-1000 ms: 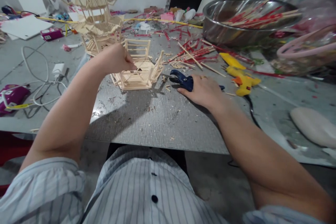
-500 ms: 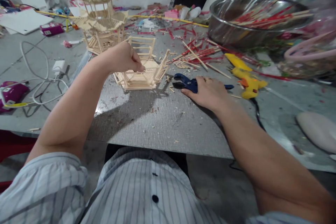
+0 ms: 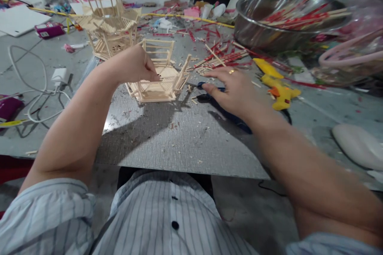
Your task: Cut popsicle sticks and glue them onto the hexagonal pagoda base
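My left hand (image 3: pixel 139 63) is closed in a pinch above a low railed frame of thin wooden sticks (image 3: pixel 155 96). Whatever lies between its fingertips is too small to make out. To the right, my right hand (image 3: pixel 235 89) hovers with fingers stretched apart, holding nothing. Under it lie dark blue pliers (image 3: pixel 229 116), partly covered by the hand, jaws toward the stick frame. Behind my left hand stands a taller stick pagoda (image 3: pixel 110 28) with tiered roofs. Loose wooden sticks and red wrappers (image 3: pixel 229 60) are heaped beyond my right fingers.
A yellow glue gun (image 3: pixel 279 95) lies right of my right hand. Behind it stands a steel basin (image 3: pixel 247 36) holding wrapped sticks. A white charger (image 3: pixel 60 76) with looped cable is at left. A smooth pale object (image 3: pixel 359 145) sits far right.
My right hand has let go of the pliers, lifted and spread its fingers. The pliers' handles now point nearer to me. My left hand keeps its pinch over the frame.
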A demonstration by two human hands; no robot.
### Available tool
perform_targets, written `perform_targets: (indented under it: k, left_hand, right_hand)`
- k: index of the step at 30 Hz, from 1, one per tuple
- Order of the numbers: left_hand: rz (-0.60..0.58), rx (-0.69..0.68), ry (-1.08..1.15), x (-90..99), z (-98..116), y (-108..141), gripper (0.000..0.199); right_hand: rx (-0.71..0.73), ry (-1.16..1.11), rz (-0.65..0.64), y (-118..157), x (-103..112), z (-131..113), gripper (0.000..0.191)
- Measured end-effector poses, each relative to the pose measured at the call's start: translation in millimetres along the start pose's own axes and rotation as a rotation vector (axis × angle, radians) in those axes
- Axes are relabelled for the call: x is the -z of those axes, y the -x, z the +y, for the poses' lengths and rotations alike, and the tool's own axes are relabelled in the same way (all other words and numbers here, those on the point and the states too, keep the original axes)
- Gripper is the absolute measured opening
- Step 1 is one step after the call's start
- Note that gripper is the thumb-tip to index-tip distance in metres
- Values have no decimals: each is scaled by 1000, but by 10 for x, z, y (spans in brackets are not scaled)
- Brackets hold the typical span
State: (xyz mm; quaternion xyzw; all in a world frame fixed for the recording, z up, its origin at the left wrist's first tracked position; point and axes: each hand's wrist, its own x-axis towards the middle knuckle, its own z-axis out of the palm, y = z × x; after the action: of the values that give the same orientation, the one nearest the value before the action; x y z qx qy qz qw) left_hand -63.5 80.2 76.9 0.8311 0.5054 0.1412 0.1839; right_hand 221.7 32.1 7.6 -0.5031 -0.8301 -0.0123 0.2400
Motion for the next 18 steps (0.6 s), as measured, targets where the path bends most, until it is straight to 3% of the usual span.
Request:
perform_targets:
  k: [7,15,18]
  left_hand:
    - [10,29,-37,10,98,31,7]
    - [10,-102,49,-9,-48,0,12]
    - [4,-81,26,-9,-52,8,14]
  right_hand:
    - [93,-104,-12,-423,-53,-413,37]
    - [103,-117,-26,-494,-155,-447,35]
    - [97,-104,-17,-478,-159,-461,33]
